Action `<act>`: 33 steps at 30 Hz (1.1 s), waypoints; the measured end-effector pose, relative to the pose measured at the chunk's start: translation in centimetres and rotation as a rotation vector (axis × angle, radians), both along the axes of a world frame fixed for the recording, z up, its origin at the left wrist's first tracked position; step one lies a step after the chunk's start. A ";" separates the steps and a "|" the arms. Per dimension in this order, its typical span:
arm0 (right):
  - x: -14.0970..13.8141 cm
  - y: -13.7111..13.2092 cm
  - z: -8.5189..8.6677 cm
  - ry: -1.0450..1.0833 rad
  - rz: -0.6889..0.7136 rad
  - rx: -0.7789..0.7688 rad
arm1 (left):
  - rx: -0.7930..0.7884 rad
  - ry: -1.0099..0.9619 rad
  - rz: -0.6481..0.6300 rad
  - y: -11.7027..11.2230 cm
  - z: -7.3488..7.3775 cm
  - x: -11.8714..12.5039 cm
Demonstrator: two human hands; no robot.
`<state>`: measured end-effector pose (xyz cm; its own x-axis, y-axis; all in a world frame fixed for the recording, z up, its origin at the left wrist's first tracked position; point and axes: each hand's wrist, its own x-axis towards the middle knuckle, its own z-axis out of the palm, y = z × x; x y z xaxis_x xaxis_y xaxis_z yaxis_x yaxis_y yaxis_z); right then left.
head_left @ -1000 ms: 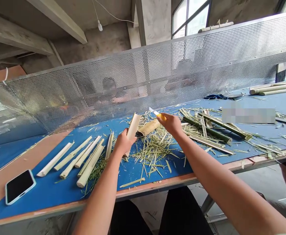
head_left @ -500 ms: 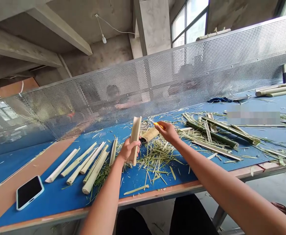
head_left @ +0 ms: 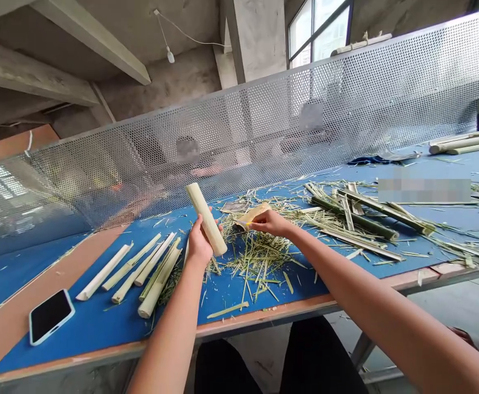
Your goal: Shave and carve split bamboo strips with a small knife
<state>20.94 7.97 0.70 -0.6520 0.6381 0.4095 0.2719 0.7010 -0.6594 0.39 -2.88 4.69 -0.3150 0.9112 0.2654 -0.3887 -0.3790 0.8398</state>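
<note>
My left hand (head_left: 202, 239) is wrapped round a pale, peeled bamboo piece (head_left: 206, 218), its rounded side towards me and its top leaning left. To the right, my right hand (head_left: 269, 222) is closed on a small yellow-handled knife (head_left: 249, 224). The blade points left towards the bamboo piece, apart from it; most of the handle is hidden by the fingers. Just behind the right hand lies a short tan bamboo section (head_left: 259, 209) with a dark end. Thin green bamboo shavings (head_left: 264, 257) are heaped below both hands.
Several split bamboo strips (head_left: 127, 272) lie to the left, beside a phone (head_left: 51, 316). More bamboo lengths (head_left: 370, 224) and shavings lie to the right on the blue tabletop (head_left: 111, 334). A perforated metal screen (head_left: 264, 128) runs along the back.
My left hand has moved left and turned the bamboo piece, so its rounded outside now shows instead of its hollow side. My right hand has lowered slightly and moved left with the knife.
</note>
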 end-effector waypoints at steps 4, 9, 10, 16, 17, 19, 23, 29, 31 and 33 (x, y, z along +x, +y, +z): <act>-0.2 -0.1 -0.4 -0.105 0.098 -0.067 | 0.028 -0.052 -0.018 0.1 -0.1 -0.3; -0.1 -0.6 -0.4 0.026 0.065 -0.112 | -0.002 -0.090 0.002 0.1 -0.3 -0.5; -0.1 -0.7 -0.4 0.070 0.048 -0.133 | -0.008 -0.099 0.008 0.1 -0.3 -0.5; -0.1 -1.2 -0.2 0.100 0.051 -0.245 | -0.003 -0.125 0.034 0.5 -0.6 -0.4; -0.1 -1.4 -0.2 0.093 0.063 -0.266 | -0.006 -0.136 0.045 0.6 -0.6 -0.4; -0.1 -1.7 -0.1 0.090 0.098 -0.315 | -0.014 -0.161 0.065 0.8 -0.8 -0.6; -0.3 -2.1 0.0 0.082 0.140 -0.368 | 0.021 -0.221 0.074 1.0 -1.1 -1.0; -0.4 -2.1 0.0 0.113 0.049 -0.269 | 0.067 -0.263 0.063 0.9 -1.0 -1.2; -0.4 -2.1 0.1 0.116 0.021 -0.245 | 0.072 -0.263 0.053 0.8 -0.8 -1.1; -0.4 -2.1 0.1 0.108 0.007 -0.226 | 0.064 -0.255 0.054 0.7 -0.6 -0.9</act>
